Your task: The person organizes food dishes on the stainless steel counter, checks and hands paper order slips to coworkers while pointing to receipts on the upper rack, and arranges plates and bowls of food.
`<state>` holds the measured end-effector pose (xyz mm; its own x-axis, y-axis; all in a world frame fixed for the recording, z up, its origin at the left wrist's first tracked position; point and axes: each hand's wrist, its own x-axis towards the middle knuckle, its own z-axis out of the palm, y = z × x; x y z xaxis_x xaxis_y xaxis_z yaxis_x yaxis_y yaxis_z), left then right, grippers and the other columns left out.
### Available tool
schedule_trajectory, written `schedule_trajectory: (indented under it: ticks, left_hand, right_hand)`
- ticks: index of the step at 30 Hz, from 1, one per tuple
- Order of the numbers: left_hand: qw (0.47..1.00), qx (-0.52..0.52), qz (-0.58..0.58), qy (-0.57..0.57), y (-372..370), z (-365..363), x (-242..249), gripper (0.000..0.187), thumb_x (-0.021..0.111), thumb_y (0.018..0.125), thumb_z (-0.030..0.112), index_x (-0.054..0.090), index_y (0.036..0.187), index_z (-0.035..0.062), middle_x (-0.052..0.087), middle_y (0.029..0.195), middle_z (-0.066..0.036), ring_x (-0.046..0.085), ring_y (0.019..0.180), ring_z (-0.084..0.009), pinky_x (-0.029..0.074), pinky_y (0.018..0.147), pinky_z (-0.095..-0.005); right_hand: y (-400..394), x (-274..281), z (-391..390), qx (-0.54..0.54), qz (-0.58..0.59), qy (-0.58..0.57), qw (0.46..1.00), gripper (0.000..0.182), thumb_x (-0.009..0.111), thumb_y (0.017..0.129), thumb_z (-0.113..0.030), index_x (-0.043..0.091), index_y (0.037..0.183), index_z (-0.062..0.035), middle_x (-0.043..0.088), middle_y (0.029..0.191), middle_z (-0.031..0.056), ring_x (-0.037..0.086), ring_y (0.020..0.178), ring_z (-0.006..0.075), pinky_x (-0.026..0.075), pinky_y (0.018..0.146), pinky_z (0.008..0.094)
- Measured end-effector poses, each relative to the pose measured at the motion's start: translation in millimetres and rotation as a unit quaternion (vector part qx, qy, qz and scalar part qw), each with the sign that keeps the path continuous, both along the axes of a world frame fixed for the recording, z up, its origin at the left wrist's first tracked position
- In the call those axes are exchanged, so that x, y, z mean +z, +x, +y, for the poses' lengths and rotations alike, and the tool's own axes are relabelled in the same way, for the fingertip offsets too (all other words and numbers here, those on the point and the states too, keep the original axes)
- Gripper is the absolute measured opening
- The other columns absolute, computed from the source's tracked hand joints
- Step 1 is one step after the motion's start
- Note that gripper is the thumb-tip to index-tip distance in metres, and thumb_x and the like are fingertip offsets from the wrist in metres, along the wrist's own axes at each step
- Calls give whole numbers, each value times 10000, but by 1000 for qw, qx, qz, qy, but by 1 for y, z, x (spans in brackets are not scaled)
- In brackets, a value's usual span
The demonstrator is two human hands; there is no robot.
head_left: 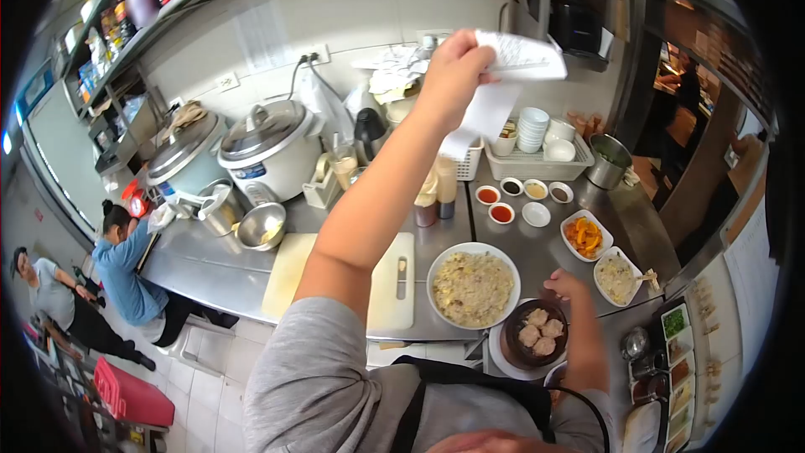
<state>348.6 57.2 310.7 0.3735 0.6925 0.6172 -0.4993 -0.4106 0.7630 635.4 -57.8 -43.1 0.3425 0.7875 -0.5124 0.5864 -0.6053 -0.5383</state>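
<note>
Left hand (453, 67) raised high over the surface (210, 273), fingers pinched shut on a paper ticket (516, 63) hanging long-axis downward; right hand (563, 285) low, loosely curled, touching the dumpling bowl (537, 331) rim, beside the rice plate (472, 285).

Steel worktop (210, 273) runs along a pale tiled wall (352, 8) w/ sockets; shelf (126, 42) above at its left end. Light tiled floor (205, 386), red stool (130, 394) bottom left.
</note>
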Motion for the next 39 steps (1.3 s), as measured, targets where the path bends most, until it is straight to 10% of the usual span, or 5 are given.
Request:
schedule_trajectory:
  ticks: [4, 9, 13, 26, 39]
  left_hand:
    - [996, 77, -2, -45, -89, -12, -41, 15, 484, 717, 64, 473, 724, 58, 512, 672, 1, 464, 612, -60, 384, 551, -198]
    - [988, 149, -30, -26, -206, -28, -91, 10, 482, 728, 52, 482, 738, 50, 514, 699, 5, 455, 616, -51, 383, 554, -195]
    - [977, 201, -58, -27, -285, -58, -120, 21, 472, 728, 50, 479, 744, 40, 500, 700, 10, 460, 639, -55, 392, 588, -197]
    - [924, 369, 49, -83, -475, -124, -189, 263, 446, 746, 25, 461, 1006, -11, 522, 942, -69, 504, 835, -128, 419, 736, -271]
    - [837, 523, -66, -147, -445, -177, -231, 265, 456, 762, 96, 411, 1018, 42, 492, 933, -56, 496, 793, -125, 410, 629, -234]
  right_hand:
    - [3, 61, 7, 86, -60, -98, 990, 326, 566, 664, -287, 467, 864, -50, 482, 610, 28, 450, 441, 113, 358, 374, 257]
    - [-78, 179, 37, 144, 31, 246, 958, 284, 494, 747, -192, 462, 976, -26, 514, 718, 30, 493, 565, 88, 382, 461, 198]
    - [-260, 249, 52, 278, 213, 268, 898, 356, 468, 788, -266, 438, 1035, -11, 522, 788, 37, 511, 643, 88, 405, 553, 193]
    - [-594, 228, 84, 474, 432, 144, 754, 249, 452, 786, -200, 464, 980, -44, 535, 875, 41, 528, 756, 118, 457, 629, 254]
    - [-384, 311, 173, 374, -15, 404, 835, 459, 611, 649, -289, 465, 1010, -47, 576, 791, 119, 556, 711, 206, 440, 621, 292]
